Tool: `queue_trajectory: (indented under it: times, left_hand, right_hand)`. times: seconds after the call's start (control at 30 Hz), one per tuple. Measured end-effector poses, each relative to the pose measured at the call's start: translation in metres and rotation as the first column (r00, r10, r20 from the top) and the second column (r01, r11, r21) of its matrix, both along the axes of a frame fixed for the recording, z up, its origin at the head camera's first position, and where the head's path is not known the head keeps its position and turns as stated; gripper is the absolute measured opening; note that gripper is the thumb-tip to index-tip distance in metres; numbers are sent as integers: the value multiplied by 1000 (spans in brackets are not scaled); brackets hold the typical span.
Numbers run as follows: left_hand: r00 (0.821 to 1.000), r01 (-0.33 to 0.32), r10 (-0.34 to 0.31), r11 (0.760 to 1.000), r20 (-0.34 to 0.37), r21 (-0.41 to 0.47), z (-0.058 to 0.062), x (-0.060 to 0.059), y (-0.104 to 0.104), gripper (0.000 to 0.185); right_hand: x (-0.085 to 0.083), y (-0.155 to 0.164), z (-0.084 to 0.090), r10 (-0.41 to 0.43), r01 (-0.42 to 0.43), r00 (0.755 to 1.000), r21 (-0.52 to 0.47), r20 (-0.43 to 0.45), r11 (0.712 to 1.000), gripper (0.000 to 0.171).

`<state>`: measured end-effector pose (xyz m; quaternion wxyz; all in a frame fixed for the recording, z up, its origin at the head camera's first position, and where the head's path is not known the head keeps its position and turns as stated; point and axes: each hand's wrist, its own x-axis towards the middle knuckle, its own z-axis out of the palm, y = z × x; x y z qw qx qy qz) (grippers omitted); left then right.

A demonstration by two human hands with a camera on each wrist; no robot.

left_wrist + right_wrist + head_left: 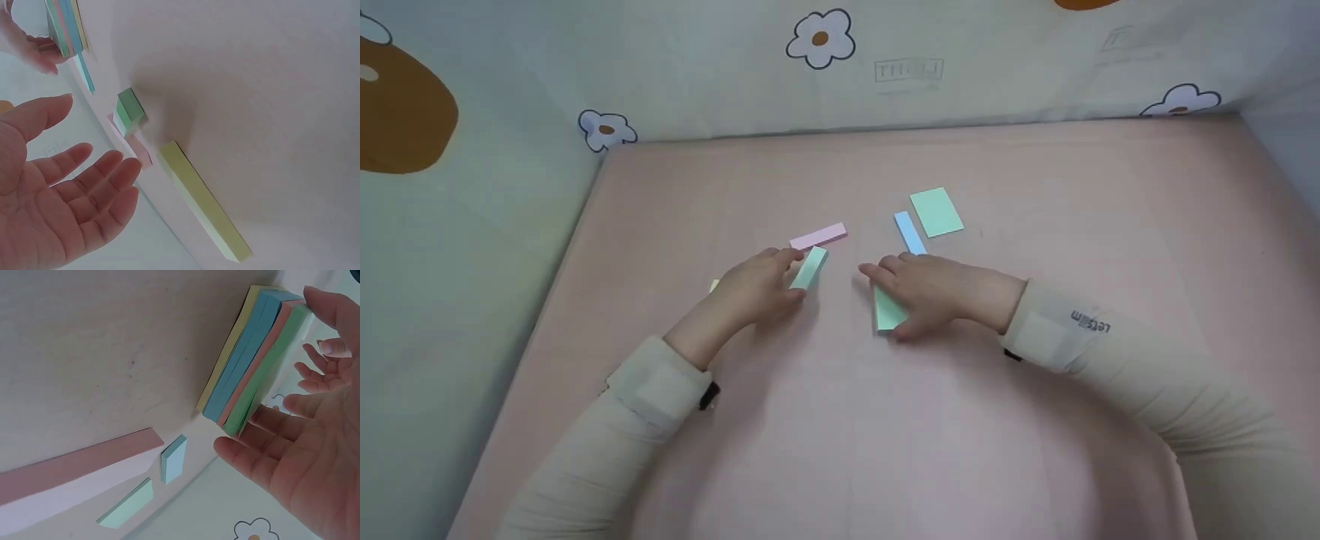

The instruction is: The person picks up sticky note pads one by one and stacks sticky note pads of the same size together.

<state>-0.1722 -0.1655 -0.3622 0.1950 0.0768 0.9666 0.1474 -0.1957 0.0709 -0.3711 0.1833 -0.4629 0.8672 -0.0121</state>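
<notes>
Nearest, taking a clock centred between the hands with twelve at the wall, is the stack of pads (889, 313) toward four o'clock. The right hand (926, 289), at three, pinches it between thumb and fingers. Its layers are already slightly uneven in the right wrist view, so a loose pinch at the ends could let one slide out and fan the rest over the surface (847, 450). A long pink block (79, 475), clear only in that view, could be knocked by the right wrist.

At nine is the left hand (754, 285), its fingers open about the mint bar (810, 268) at ten; I cannot tell whether they touch it. A careless closing could tip it or push it into the pink bar (819, 237) near eleven. The yellow bar (205, 205), mostly hidden from above by this hand, could be brushed aside.

Farther, between one and two, the blue bar (910, 233) could be bumped by the right fingers, nudging the green pad (937, 213) just beyond.
</notes>
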Motion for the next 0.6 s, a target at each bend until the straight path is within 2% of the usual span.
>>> queue_trajectory:
  times: [0.23,0.6]
  left_hand:
    - [1000,2,-2,1000,-7,8,-3,1,2,55]
    - [999,-32,32,999,5,11,-5,1,4,56]
  right_hand:
    - [0,0,-3,-10,10,1000,6,-26,1000,87]
    - [3,-2,-2,-55,55,998,27,27,998,87]
